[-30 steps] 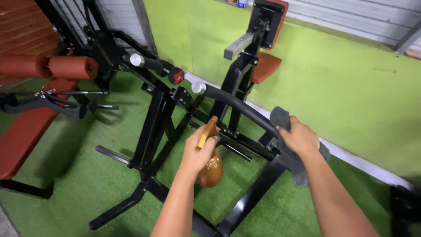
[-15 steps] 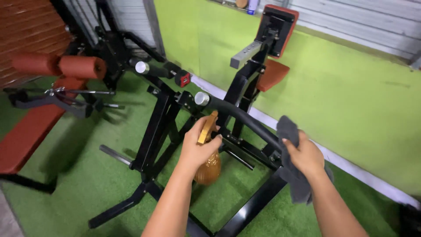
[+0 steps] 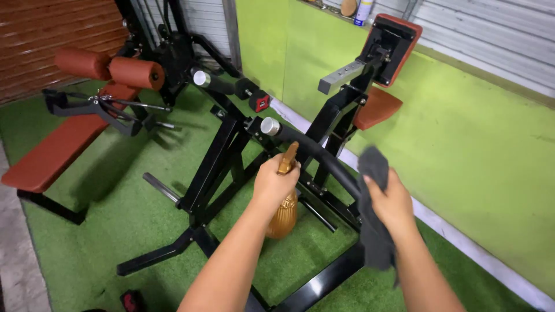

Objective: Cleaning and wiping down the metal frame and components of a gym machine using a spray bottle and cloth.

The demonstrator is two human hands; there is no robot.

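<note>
Upright, nozzle forward, gold spray bottle [image 3: 282,215] gripped by left hand [image 3: 274,184]; right hand [image 3: 393,202] clutches grey cloth [image 3: 376,231]

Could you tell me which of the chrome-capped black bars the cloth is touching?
The nearer curved bar, under the right hand with the grey cloth; the farther bar is untouched.

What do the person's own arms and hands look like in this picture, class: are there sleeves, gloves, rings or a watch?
Both forearms come up from the bottom edge and are bare along all the length that shows; no sleeve is in view. The left hand and the right hand wear no gloves. No ring, watch, wristband or marking can be made out on either. The fingers are partly hidden from the head camera.
</note>
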